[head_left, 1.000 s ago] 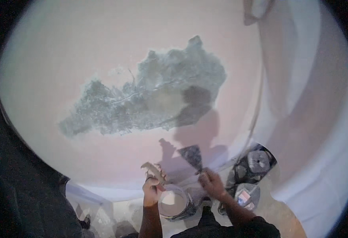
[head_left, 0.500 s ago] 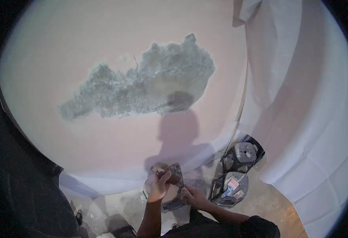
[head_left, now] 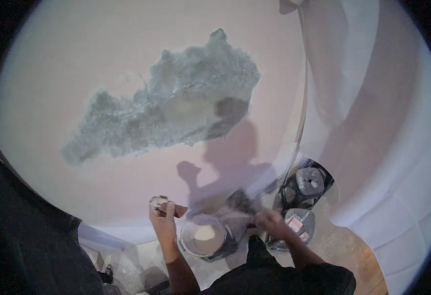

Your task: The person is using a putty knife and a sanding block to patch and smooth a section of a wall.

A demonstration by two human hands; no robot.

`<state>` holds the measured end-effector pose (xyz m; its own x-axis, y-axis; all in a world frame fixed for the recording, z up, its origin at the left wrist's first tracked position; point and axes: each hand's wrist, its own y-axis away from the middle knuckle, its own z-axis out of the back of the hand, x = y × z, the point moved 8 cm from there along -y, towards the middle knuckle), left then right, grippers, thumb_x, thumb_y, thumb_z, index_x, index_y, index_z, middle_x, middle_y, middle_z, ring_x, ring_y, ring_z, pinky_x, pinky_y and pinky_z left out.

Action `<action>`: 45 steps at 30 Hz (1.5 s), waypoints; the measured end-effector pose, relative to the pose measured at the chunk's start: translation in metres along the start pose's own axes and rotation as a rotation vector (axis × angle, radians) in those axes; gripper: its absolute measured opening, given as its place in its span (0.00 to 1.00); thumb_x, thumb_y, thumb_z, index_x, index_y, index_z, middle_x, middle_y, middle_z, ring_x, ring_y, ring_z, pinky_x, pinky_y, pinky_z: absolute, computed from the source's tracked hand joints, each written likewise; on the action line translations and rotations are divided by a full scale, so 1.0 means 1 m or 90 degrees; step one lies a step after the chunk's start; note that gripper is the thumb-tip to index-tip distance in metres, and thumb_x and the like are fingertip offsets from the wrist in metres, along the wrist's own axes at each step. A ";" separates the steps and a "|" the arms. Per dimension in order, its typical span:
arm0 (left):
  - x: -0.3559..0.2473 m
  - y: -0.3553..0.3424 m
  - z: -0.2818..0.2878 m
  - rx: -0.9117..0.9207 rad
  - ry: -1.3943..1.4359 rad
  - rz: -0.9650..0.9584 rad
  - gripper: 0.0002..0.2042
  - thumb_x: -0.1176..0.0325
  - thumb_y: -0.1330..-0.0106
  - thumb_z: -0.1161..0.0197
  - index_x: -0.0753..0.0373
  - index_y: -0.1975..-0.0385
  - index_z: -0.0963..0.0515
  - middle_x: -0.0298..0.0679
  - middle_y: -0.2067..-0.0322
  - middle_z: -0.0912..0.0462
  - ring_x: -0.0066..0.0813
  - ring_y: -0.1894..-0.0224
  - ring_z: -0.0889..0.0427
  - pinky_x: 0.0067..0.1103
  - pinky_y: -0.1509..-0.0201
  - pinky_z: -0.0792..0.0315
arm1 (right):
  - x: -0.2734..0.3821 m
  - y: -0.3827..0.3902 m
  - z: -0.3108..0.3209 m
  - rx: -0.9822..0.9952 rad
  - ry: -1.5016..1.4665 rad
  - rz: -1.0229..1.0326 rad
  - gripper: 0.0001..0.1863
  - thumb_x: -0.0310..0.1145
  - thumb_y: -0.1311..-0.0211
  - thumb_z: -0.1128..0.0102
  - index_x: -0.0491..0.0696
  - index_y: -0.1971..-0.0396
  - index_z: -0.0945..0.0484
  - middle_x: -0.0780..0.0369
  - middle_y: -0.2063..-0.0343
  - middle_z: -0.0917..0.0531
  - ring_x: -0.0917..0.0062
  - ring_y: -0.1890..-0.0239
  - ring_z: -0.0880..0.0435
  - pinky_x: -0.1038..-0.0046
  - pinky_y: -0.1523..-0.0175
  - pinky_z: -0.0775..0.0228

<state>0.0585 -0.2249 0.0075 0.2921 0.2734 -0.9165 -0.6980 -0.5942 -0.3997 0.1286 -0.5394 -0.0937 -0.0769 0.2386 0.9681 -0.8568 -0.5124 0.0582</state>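
Wall (head_left: 102,54): filled most of your view, pale pink.
Grey patch (head_left: 176,105): lay ragged-edged across the wall, above both your hands.
Bucket (head_left: 186,244): stood open between your hands, pinkish stuff inside; half a second earlier your two tools overlapped above it.
Broad-bladed knife (head_left: 240,200): now sat right of the bucket, blurred, its blade toward the wall; the fingers of your right hand (head_left: 273,223) were wrapped round its handle.
Smaller tool (head_left: 180,210): had moved out left of the bucket, gripped in your left hand (head_left: 162,214), thumb pressed along it, pale material near its upper end.
Change: the tools had parted, so you seemed between strokes, neither blade touching the grey patch.
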 end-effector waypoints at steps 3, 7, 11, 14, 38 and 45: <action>0.010 -0.033 -0.038 -0.008 0.159 0.071 0.08 0.76 0.36 0.41 0.64 0.60 0.32 0.34 0.71 0.24 0.21 0.70 0.23 0.19 0.63 0.26 | 0.022 -0.057 0.088 -0.135 0.063 0.116 0.17 0.44 0.30 0.54 0.43 0.65 0.28 0.62 0.77 0.24 0.79 0.75 0.28 0.73 0.69 0.34; 0.012 -0.093 -0.117 0.036 0.108 0.023 0.07 0.76 0.34 0.42 0.63 0.61 0.33 0.37 0.70 0.25 0.23 0.68 0.21 0.23 0.65 0.21 | 0.056 -0.148 0.152 -0.175 -0.063 0.246 0.12 0.37 0.34 0.45 0.44 0.61 0.30 0.61 0.79 0.25 0.84 0.76 0.29 0.76 0.71 0.37; 0.030 -0.135 -0.224 0.174 0.156 0.109 0.09 0.75 0.35 0.40 0.64 0.62 0.33 0.35 0.71 0.25 0.22 0.69 0.21 0.22 0.70 0.20 | 0.088 -0.202 0.187 -0.194 -0.042 0.272 0.14 0.34 0.38 0.38 0.43 0.60 0.31 0.62 0.81 0.26 0.85 0.78 0.30 0.77 0.74 0.38; 0.026 -0.148 -0.274 0.225 0.163 0.127 0.10 0.74 0.37 0.37 0.64 0.62 0.32 0.35 0.71 0.26 0.22 0.70 0.22 0.21 0.71 0.20 | 0.137 -0.219 0.207 -0.258 0.077 0.387 0.16 0.29 0.39 0.38 0.42 0.56 0.32 0.60 0.79 0.24 0.80 0.79 0.27 0.75 0.73 0.34; -0.016 -0.179 -0.195 0.150 0.070 0.080 0.12 0.73 0.41 0.33 0.60 0.66 0.32 0.30 0.74 0.28 0.15 0.75 0.26 0.15 0.78 0.25 | 0.292 -0.300 0.120 -0.299 0.393 0.444 0.29 0.27 0.36 0.49 0.47 0.34 0.42 0.47 0.69 0.25 0.56 0.69 0.19 0.61 0.66 0.24; -0.016 -0.173 -0.175 0.146 0.103 0.068 0.11 0.73 0.42 0.33 0.61 0.67 0.31 0.30 0.75 0.28 0.15 0.75 0.26 0.16 0.79 0.25 | 0.287 -0.299 0.101 -0.333 0.349 0.444 0.28 0.28 0.37 0.49 0.45 0.36 0.39 0.46 0.72 0.23 0.53 0.72 0.19 0.58 0.65 0.26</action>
<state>0.2889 -0.2584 0.0887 0.2967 0.0843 -0.9513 -0.8543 -0.4218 -0.3038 0.4141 -0.4016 0.1913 -0.7524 0.4365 0.4933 -0.6365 -0.2892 -0.7150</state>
